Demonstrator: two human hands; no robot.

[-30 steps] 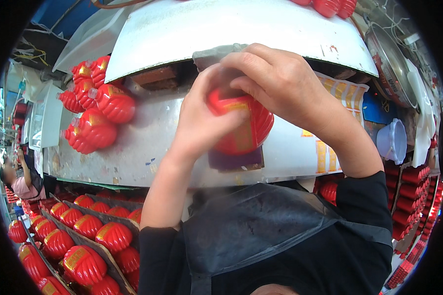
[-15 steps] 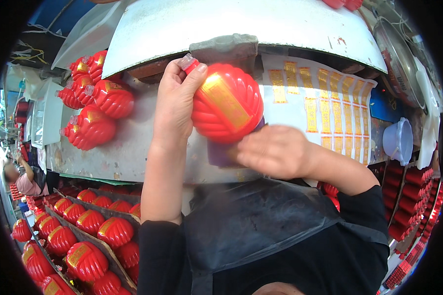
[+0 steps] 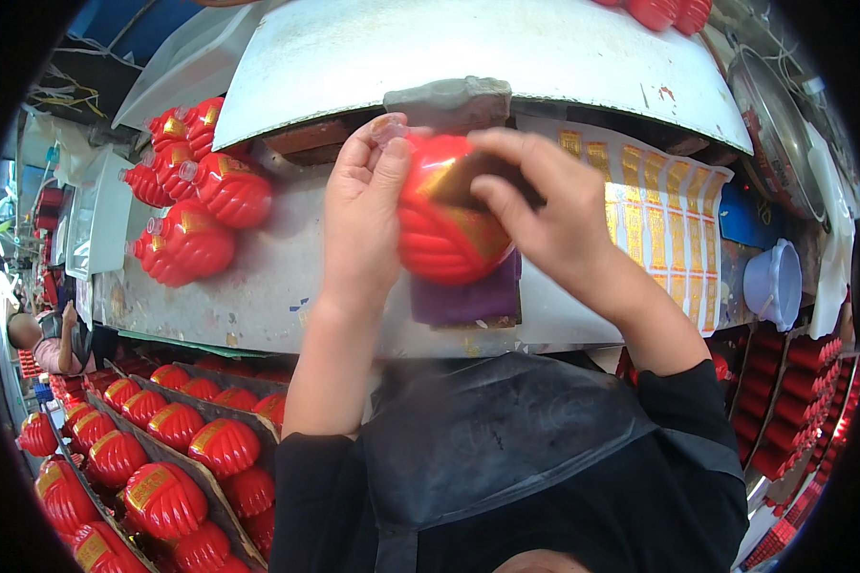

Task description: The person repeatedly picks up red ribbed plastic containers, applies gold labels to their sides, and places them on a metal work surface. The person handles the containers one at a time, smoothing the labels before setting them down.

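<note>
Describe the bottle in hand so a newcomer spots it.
Find the white board, then the grey bench below it. Mid-bench, the left hand grips a red bottle by its neck. Unlike the bottles at left, it's held, right hand over its gold label.

Bright glare washes the white board [image 3: 487,57] — the red bottle [image 3: 444,244] blurs slightly, edges bow.

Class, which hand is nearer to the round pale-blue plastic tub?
Right. The right hand is left of the tub, at the shiny red ribbed bottle; the left hand is farther left, holding the bottle's clear neck.
</note>
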